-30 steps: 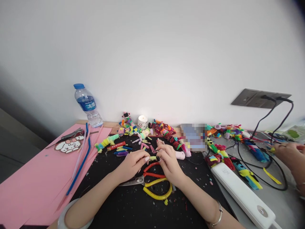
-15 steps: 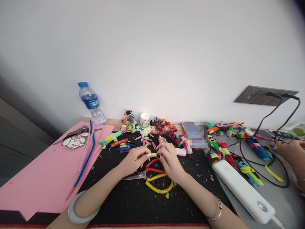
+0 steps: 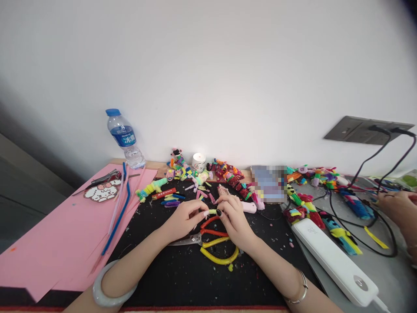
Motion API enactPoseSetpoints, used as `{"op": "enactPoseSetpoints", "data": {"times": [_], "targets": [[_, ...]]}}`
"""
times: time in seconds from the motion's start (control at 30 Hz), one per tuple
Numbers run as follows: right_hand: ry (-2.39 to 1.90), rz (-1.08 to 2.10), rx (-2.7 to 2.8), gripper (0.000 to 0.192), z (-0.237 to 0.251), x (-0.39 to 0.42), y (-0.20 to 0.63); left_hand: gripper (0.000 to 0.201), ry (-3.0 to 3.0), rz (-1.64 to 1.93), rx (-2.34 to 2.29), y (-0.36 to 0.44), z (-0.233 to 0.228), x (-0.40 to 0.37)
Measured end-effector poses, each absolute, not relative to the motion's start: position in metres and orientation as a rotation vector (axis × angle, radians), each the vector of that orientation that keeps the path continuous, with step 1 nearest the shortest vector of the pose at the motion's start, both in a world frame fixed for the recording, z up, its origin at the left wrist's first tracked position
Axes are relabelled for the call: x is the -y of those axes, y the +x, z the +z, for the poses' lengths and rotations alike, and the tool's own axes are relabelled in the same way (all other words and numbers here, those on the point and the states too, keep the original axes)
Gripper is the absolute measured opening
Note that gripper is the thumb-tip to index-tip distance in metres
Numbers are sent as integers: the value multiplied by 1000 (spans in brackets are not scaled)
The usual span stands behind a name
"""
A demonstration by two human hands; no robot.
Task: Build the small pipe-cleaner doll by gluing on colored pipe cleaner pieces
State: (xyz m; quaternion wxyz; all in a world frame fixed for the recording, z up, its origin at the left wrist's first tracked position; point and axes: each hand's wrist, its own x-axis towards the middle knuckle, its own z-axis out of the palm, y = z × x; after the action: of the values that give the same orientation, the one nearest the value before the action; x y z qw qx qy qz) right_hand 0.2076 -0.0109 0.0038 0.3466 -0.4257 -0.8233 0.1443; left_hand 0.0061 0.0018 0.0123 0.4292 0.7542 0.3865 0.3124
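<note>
A short piece of pale yellow-green pipe cleaner (image 3: pixel 212 211) stretches between my two hands above the black mat (image 3: pixel 182 282). My left hand (image 3: pixel 189 218) pinches one end between thumb and fingertips. The other end is pinched by my right hand (image 3: pixel 233 219), with a dark-nailed fingertip showing. Under my hands lie scissors (image 3: pixel 218 256) with red and yellow handles, their blades pointing left. Just beyond are short cut pipe cleaner pieces (image 3: pixel 172 202) in purple, blue and yellow, and a red packet (image 3: pixel 164 193). A pale pink handle-like object (image 3: pixel 248 207) sits beside my right hand.
A water bottle (image 3: pixel 123 137) leans by the wall, behind pink paper (image 3: pixel 61 226) with long pipe cleaners (image 3: pixel 117 213). Colourful pipe cleaner figures (image 3: pixel 239 184) line the back near a phone (image 3: pixel 269 184). Rightward are a white power bank (image 3: pixel 335 261), black cables (image 3: pixel 355 224) and another person's hand (image 3: pixel 395 211).
The view has shifted slightly. Both my hands keep nearly the same pinch on the pipe cleaner piece, and the other things stay where they were.
</note>
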Motion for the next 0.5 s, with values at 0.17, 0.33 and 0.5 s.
{"op": "enactPoseSetpoints", "data": {"times": [0.17,0.33,0.5], "targets": [[-1102,434,2118,15,3,10,208,21,1964,793,-987,7,16,0],[-1113,490,2107,15,5,11,207,18,2020,801,-1002,8,17,1],[-1111,483,2088,16,6,13,206,17,2057,801,-1001,8,15,0]]}}
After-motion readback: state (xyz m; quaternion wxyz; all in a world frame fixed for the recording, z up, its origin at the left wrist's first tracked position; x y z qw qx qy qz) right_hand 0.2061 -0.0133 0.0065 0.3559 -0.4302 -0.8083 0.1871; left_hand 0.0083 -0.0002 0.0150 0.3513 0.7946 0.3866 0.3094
